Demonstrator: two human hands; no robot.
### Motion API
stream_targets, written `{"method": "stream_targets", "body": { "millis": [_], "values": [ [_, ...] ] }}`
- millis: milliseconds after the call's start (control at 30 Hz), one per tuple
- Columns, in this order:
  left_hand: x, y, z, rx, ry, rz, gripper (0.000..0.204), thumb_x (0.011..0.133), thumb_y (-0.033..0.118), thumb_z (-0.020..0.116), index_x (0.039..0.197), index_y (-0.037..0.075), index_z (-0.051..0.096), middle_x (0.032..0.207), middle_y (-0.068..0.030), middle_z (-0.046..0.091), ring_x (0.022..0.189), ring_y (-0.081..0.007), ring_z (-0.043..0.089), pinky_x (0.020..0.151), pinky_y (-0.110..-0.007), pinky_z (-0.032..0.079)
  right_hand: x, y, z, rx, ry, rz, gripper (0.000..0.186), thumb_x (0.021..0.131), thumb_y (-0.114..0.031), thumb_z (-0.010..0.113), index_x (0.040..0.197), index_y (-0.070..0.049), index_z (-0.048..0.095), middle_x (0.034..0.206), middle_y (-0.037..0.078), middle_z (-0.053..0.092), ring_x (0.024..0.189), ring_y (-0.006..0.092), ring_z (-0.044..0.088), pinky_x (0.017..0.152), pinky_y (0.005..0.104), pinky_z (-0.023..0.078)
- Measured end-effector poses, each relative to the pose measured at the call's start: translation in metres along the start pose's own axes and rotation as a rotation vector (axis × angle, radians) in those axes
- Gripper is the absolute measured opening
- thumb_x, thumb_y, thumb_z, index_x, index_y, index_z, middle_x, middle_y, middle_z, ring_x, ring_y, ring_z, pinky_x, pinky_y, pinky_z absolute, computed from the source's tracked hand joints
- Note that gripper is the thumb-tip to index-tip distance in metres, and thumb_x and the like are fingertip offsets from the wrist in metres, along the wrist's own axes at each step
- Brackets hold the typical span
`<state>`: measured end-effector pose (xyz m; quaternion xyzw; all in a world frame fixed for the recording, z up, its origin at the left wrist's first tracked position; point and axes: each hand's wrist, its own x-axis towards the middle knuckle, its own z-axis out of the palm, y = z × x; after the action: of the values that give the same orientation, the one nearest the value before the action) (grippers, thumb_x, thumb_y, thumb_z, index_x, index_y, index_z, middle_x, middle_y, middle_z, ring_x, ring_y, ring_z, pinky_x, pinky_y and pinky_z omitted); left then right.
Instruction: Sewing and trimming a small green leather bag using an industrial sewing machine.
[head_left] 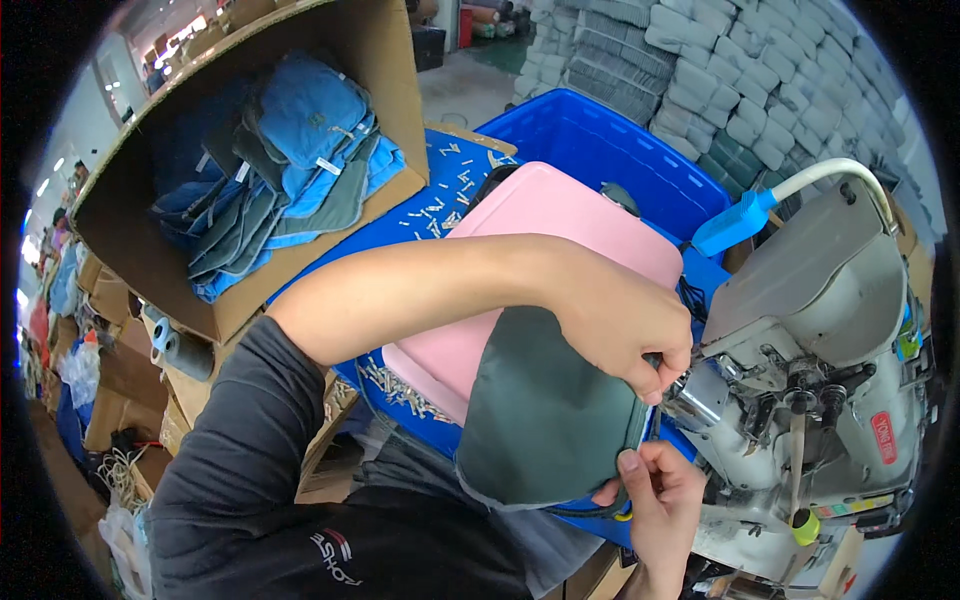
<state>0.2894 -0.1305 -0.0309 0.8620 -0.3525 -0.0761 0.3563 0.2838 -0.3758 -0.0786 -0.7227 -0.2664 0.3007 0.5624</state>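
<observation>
A dark green fabric piece [550, 415] with rounded corners and a bound edge lies over my lap and the front of a pink board or lid [570, 215]. My left hand [630, 335] reaches across from the left and pinches the piece's upper right edge, close to the sewing machine [800, 370]. Lower on that same edge, my right hand [660, 495] grips the fabric between thumb and fingers. Both hands are closed on it, and the right hand's fingertips are partly hidden beneath the cloth. The machine's metal cylinder [697, 398] is just right of my left fingertips.
A cardboard box [400, 90] on its side holds several blue and dark green fabric pieces [310, 120]. Small pale pieces [430, 215] are strewn over the blue surface. Behind stand a blue bin [580, 125] and stacked grey bundles [740, 80]. A thread cone [185, 355] sits left.
</observation>
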Motion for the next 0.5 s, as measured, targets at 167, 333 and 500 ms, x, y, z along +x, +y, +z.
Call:
{"method": "stream_targets", "body": {
  "millis": [167,333,500],
  "values": [
    [0.009,-0.015,-0.004,-0.044,-0.041,-0.119,0.018,0.086,0.016,0.067,0.085,-0.002,0.064,0.081,-0.0097,0.06,0.073,-0.0209,0.057,0.065,-0.035,0.042,0.011,0.001,-0.002,0.09,0.014,0.014,0.019,0.096,-0.01,0.056,0.083,0.004,0.059,0.063,0.005,0.059,0.049,0.0124,0.059,0.047,0.0227,0.043],
    [0.017,-0.046,-0.003,-0.107,-0.028,-0.09,0.019,0.086,0.017,0.068,0.088,-0.001,0.066,0.081,-0.0089,0.06,0.073,-0.0177,0.055,0.066,-0.033,0.043,0.027,0.01,-0.004,0.152,0.08,0.019,0.018,0.095,-0.008,0.055,0.083,0.004,0.06,0.063,0.004,0.058,0.049,0.0123,0.058,0.047,0.0227,0.043],
    [0.029,-0.055,-0.006,-0.09,0.008,-0.178,0.022,0.086,0.014,0.066,0.099,-0.003,0.065,0.087,-0.0145,0.064,0.081,-0.0225,0.059,0.072,-0.034,0.045,0.038,0.019,-0.009,0.245,0.139,0.012,0.019,0.095,-0.011,0.057,0.083,0.002,0.063,0.064,0.003,0.059,0.046,0.0116,0.055,0.045,0.0224,0.042]
  ]
}}
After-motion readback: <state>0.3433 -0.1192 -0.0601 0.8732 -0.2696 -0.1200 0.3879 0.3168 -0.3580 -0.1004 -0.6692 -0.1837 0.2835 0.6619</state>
